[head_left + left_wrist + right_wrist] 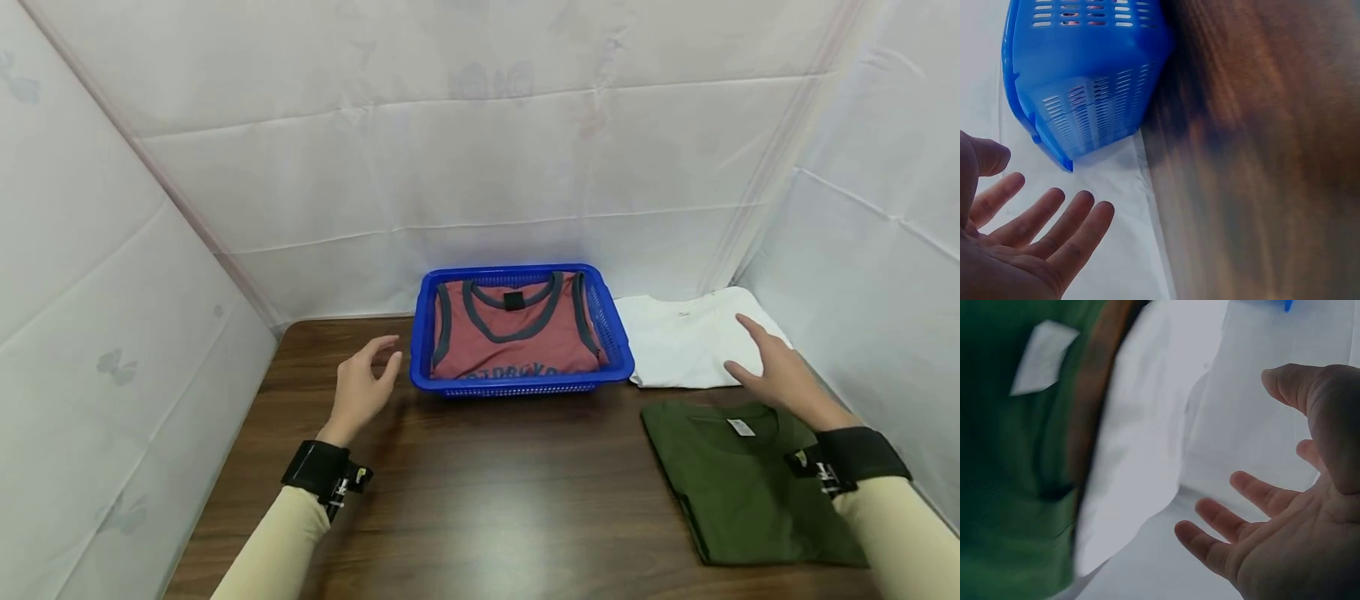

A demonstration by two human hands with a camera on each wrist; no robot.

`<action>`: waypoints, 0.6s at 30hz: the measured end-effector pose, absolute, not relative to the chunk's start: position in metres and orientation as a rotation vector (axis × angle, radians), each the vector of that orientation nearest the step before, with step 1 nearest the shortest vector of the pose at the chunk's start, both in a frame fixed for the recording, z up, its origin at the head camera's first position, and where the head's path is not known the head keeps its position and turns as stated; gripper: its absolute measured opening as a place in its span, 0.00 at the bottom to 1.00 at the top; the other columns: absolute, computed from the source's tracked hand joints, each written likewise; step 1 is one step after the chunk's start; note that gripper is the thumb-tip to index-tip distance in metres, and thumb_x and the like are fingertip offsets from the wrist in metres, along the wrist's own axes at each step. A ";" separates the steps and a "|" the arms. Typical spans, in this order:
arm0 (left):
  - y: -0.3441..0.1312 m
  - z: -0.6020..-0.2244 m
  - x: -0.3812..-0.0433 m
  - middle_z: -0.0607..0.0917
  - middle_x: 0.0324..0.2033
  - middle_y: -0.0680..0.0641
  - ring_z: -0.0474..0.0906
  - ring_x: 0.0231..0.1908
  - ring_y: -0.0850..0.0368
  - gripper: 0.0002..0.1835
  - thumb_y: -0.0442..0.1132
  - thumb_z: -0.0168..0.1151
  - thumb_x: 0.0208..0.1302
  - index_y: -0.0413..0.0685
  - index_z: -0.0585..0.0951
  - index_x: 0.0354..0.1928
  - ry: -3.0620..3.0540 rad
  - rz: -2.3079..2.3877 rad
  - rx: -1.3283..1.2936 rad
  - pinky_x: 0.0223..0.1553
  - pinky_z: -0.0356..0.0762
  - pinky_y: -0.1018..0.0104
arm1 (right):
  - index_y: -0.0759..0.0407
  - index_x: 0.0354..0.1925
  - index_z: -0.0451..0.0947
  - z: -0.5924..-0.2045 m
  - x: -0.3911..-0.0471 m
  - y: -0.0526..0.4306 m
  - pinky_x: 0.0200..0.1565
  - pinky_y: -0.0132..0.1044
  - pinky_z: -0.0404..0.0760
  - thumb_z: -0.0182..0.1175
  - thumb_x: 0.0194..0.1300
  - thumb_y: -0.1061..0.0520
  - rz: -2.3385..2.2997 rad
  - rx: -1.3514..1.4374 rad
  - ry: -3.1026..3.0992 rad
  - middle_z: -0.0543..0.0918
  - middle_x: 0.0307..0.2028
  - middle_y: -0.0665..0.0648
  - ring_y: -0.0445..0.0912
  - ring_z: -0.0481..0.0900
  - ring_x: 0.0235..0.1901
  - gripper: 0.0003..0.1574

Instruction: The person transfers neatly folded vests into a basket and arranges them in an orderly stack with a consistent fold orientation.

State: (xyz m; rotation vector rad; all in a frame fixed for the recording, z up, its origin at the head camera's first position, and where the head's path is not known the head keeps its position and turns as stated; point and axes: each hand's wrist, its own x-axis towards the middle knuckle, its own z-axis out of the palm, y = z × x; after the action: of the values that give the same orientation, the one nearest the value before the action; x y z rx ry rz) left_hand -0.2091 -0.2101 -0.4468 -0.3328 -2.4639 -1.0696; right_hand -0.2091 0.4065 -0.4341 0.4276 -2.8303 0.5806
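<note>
A blue plastic basket (pixel 525 385) stands at the back of the table, with a folded red tank top (pixel 480 337) with grey trim lying in it. Just left of the basket, my left hand (pixel 362 392) hovers with fingers loosely bent and nothing in them; the left wrist view shows its fingers (pixel 1079 231) spread below the basket's rim. On the right, my right hand (pixel 780 375) is held over the folded white shirt (pixel 675 342), thumb and fingers apart and holding nothing. A folded dark green T-shirt (pixel 750 492) with a white neck label lies nearer, partly under my right forearm.
The brown wooden table (pixel 480 483) carries all these things. White sheeting (pixel 480 167) hangs as a wall behind the basket, and more sheeting rises at the left and right sides. The white shirt lies against the basket's right side, near the right corner.
</note>
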 end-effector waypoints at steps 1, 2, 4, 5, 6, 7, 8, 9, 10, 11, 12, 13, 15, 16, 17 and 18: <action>-0.212 -0.448 -0.207 0.86 0.52 0.35 0.86 0.47 0.40 0.17 0.35 0.60 0.75 0.39 0.81 0.61 -2.472 -1.077 -0.323 0.44 0.84 0.43 | 0.73 0.78 0.46 -0.436 -0.206 0.411 0.48 0.73 0.68 0.66 0.69 0.62 0.584 0.415 -2.849 0.66 0.61 0.86 0.81 0.67 0.55 0.52; -0.213 -0.450 -0.204 0.86 0.53 0.35 0.86 0.47 0.40 0.17 0.35 0.61 0.75 0.39 0.81 0.61 -2.480 -1.083 -0.310 0.45 0.84 0.42 | 0.73 0.78 0.46 -0.438 -0.203 0.415 0.48 0.73 0.68 0.65 0.69 0.61 0.586 0.402 -2.866 0.65 0.61 0.86 0.81 0.67 0.55 0.52; -0.215 -0.452 -0.199 0.85 0.53 0.34 0.86 0.48 0.39 0.17 0.36 0.61 0.75 0.39 0.81 0.61 -2.492 -1.093 -0.286 0.45 0.83 0.42 | 0.73 0.78 0.45 -0.442 -0.197 0.423 0.48 0.74 0.66 0.64 0.71 0.60 0.588 0.381 -2.897 0.64 0.61 0.87 0.82 0.65 0.55 0.52; -0.216 -0.453 -0.197 0.85 0.54 0.34 0.86 0.48 0.39 0.17 0.36 0.61 0.74 0.38 0.81 0.61 -2.495 -1.099 -0.273 0.46 0.83 0.41 | 0.73 0.78 0.45 -0.444 -0.193 0.426 0.48 0.74 0.66 0.64 0.71 0.59 0.591 0.372 -2.908 0.64 0.62 0.87 0.82 0.64 0.56 0.52; -0.217 -0.455 -0.194 0.85 0.54 0.34 0.86 0.48 0.38 0.17 0.36 0.61 0.75 0.38 0.81 0.61 -2.498 -1.104 -0.261 0.46 0.83 0.41 | 0.73 0.78 0.44 -0.446 -0.190 0.429 0.48 0.75 0.66 0.63 0.72 0.59 0.594 0.369 -2.917 0.63 0.62 0.87 0.82 0.64 0.56 0.52; -0.217 -0.455 -0.192 0.85 0.54 0.34 0.86 0.48 0.38 0.17 0.36 0.61 0.75 0.38 0.81 0.61 -2.499 -1.113 -0.249 0.46 0.84 0.42 | 0.74 0.78 0.44 -0.447 -0.187 0.432 0.49 0.75 0.65 0.63 0.72 0.59 0.597 0.373 -2.921 0.63 0.62 0.87 0.82 0.63 0.56 0.51; -0.218 -0.456 -0.190 0.85 0.54 0.35 0.86 0.49 0.38 0.17 0.36 0.61 0.75 0.38 0.81 0.61 -2.502 -1.120 -0.236 0.46 0.84 0.42 | 0.74 0.78 0.44 -0.449 -0.184 0.435 0.49 0.75 0.65 0.63 0.72 0.58 0.592 0.376 -2.923 0.63 0.62 0.87 0.82 0.62 0.56 0.51; -0.218 -0.457 -0.188 0.85 0.54 0.34 0.86 0.49 0.38 0.17 0.36 0.61 0.74 0.39 0.81 0.61 -2.504 -1.130 -0.226 0.46 0.84 0.42 | 0.75 0.77 0.45 -0.451 -0.180 0.438 0.49 0.75 0.65 0.64 0.72 0.59 0.596 0.384 -2.921 0.62 0.62 0.87 0.82 0.62 0.57 0.51; -0.219 -0.457 -0.187 0.85 0.54 0.34 0.86 0.49 0.38 0.17 0.35 0.61 0.75 0.39 0.80 0.61 -2.505 -1.140 -0.220 0.46 0.84 0.42 | 0.76 0.77 0.45 -0.453 -0.177 0.441 0.50 0.75 0.64 0.64 0.72 0.60 0.600 0.392 -2.918 0.62 0.62 0.87 0.82 0.62 0.56 0.51; -0.219 -0.457 -0.185 0.85 0.54 0.34 0.86 0.49 0.38 0.17 0.35 0.61 0.74 0.39 0.80 0.61 -2.507 -1.142 -0.211 0.47 0.84 0.42 | 0.76 0.77 0.45 -0.456 -0.173 0.444 0.50 0.75 0.64 0.64 0.72 0.60 0.612 0.401 -2.918 0.62 0.62 0.87 0.82 0.62 0.56 0.51; -0.219 -0.457 -0.184 0.85 0.54 0.35 0.86 0.49 0.38 0.17 0.35 0.61 0.74 0.40 0.81 0.61 -2.510 -1.144 -0.204 0.47 0.84 0.43 | 0.77 0.77 0.45 -0.458 -0.169 0.447 0.51 0.75 0.64 0.63 0.72 0.60 0.616 0.406 -2.922 0.61 0.62 0.86 0.82 0.61 0.56 0.51; -0.219 -0.458 -0.183 0.85 0.54 0.35 0.86 0.49 0.38 0.17 0.36 0.61 0.74 0.40 0.81 0.61 -2.512 -1.145 -0.195 0.47 0.84 0.43 | 0.77 0.77 0.45 -0.460 -0.166 0.450 0.52 0.75 0.63 0.64 0.72 0.60 0.622 0.407 -2.925 0.61 0.63 0.86 0.82 0.61 0.57 0.51; -0.220 -0.458 -0.182 0.85 0.54 0.35 0.86 0.49 0.39 0.17 0.36 0.62 0.74 0.41 0.81 0.61 -2.514 -1.149 -0.188 0.47 0.84 0.43 | 0.78 0.76 0.45 -0.464 -0.160 0.456 0.53 0.75 0.62 0.63 0.73 0.60 0.626 0.401 -2.935 0.60 0.63 0.86 0.82 0.61 0.57 0.51; -0.221 -0.459 -0.181 0.85 0.54 0.35 0.86 0.48 0.39 0.17 0.36 0.62 0.74 0.41 0.80 0.61 -2.515 -1.150 -0.186 0.47 0.84 0.43 | 0.78 0.76 0.44 -0.466 -0.157 0.458 0.53 0.75 0.61 0.63 0.73 0.59 0.621 0.395 -2.945 0.59 0.63 0.86 0.82 0.60 0.57 0.51; -0.222 -0.459 -0.180 0.86 0.54 0.36 0.86 0.48 0.39 0.17 0.36 0.62 0.74 0.41 0.81 0.61 -2.516 -1.148 -0.179 0.47 0.84 0.43 | 0.79 0.76 0.44 -0.468 -0.155 0.460 0.54 0.75 0.61 0.63 0.73 0.59 0.610 0.386 -2.956 0.59 0.64 0.86 0.82 0.60 0.57 0.51; -0.222 -0.460 -0.179 0.86 0.54 0.36 0.86 0.48 0.39 0.17 0.35 0.62 0.74 0.41 0.81 0.61 -2.515 -1.152 -0.176 0.47 0.84 0.43 | 0.79 0.76 0.44 -0.469 -0.153 0.462 0.54 0.75 0.61 0.63 0.74 0.57 0.600 0.373 -2.971 0.59 0.64 0.86 0.83 0.60 0.57 0.51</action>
State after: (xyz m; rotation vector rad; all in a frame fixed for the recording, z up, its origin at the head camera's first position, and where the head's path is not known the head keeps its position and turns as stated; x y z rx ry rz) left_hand -0.1792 -0.2223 -0.4599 -0.1756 -2.5153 -1.1519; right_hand -0.1530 0.4620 -0.4691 0.3732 -2.9709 0.6001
